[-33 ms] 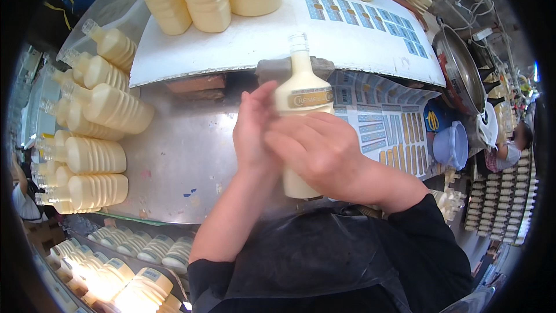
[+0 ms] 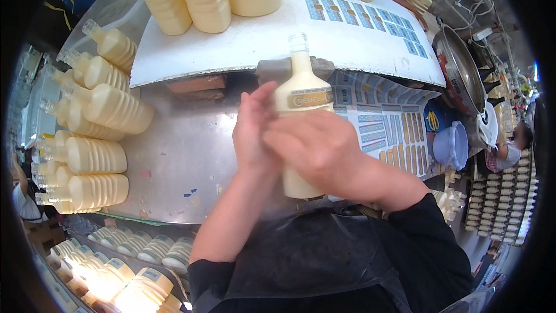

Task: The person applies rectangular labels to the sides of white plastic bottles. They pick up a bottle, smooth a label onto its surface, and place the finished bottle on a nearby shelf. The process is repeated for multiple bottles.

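Note:
In front of me a cream-coloured bottle [image 2: 299, 190] lies with its clear threaded neck pointing away, its shoulder by a grey block [image 2: 272, 71]. A narrow gold label [image 2: 311, 99] sits across its upper body. My left hand [image 2: 253, 130] stands along the bottle's left side, fingers stretched upward and palm turned toward it. My right hand [image 2: 318, 145] reaches over the bottle's middle below the label, its fingers bent together toward my left palm. Slight blur and the left hand hide the right fingertips, so what they pinch, if anything, cannot be seen.
More cream bottles [image 2: 98, 159] lie stacked on the left, and several stand on a white raised board [image 2: 226, 52]. Right of the bottle are sheets of blue and gold labels [image 2: 376, 124]. Beyond them sit a lilac bucket [image 2: 450, 145] and a metal pan [image 2: 463, 69].
My right hand has shifted very slightly over the bottle. My left hand and the bottle look the same.

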A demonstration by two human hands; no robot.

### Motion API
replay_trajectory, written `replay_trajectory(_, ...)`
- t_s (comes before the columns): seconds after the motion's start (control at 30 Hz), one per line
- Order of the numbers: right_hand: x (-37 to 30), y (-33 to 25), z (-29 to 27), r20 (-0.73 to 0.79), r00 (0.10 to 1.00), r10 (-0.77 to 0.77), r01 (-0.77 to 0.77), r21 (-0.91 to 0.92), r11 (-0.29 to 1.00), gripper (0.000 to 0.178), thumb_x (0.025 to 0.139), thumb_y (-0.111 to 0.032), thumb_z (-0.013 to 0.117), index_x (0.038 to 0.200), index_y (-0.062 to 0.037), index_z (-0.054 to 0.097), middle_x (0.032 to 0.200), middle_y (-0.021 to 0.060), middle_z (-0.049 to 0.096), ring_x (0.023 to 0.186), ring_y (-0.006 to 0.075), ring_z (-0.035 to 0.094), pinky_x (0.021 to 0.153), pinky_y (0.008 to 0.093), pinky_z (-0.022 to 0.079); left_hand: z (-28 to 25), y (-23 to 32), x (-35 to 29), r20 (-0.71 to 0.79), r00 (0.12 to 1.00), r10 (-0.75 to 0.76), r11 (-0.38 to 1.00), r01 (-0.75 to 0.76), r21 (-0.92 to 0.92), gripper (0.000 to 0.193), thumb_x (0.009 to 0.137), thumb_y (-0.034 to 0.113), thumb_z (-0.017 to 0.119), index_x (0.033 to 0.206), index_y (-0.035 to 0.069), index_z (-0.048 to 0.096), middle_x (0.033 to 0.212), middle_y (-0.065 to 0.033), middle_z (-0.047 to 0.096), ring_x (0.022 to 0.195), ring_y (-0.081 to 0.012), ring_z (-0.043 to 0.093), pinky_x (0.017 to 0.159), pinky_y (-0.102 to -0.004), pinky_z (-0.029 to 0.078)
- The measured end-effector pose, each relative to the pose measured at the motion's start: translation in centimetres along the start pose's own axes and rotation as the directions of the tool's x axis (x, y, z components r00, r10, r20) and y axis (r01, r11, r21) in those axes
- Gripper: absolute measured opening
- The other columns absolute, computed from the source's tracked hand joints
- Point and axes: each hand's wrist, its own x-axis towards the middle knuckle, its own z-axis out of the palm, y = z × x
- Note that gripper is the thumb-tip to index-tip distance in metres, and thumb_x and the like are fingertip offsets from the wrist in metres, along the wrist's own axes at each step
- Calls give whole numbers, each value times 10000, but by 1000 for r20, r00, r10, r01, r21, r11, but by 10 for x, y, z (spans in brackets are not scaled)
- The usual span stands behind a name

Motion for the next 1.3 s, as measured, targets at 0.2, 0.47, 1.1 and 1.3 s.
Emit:
replay_trajectory(0.2,37,32,-2,-181,780,599,-414,569,711,305,895,22,626,1188,-30,557,1004,90,669,869,150,658,785,322,556,4,-2,1,-29,999,24,1000,-24,-10,534,1117,439,329,1266,2,596,1250,-89,625,1168,-195,607,1076,-344,441)
replay_trajectory(0.47,24,37,13,-138,848,511,-467,260,845,341,907,-2,525,1246,-4,489,1173,234,565,1086,443,573,967,510,459,7,-2,-3,31,997,76,988,-80,133,268,1017,117,603,1276,62,566,1175,-94,645,1020,-163,655,892,-328,562)
replay_trajectory(1.1,17,38,9,-232,833,502,-465,199,863,305,925,-25,548,1223,0,492,1195,222,550,1052,413,566,894,480,476,23,-1,-15,-14,998,68,994,-67,83,358,1079,299,480,1299,37,587,1130,-12,620,950,-117,580,852,-277,471)
replay_trajectory(1.3,24,30,16,-179,886,428,-378,257,889,346,912,38,546,1253,-3,502,1199,209,558,1121,400,583,977,442,484,17,-5,-11,-20,993,116,970,-109,216,405,1080,376,497,1295,43,583,1137,-16,611,975,-125,583,902,-302,488)
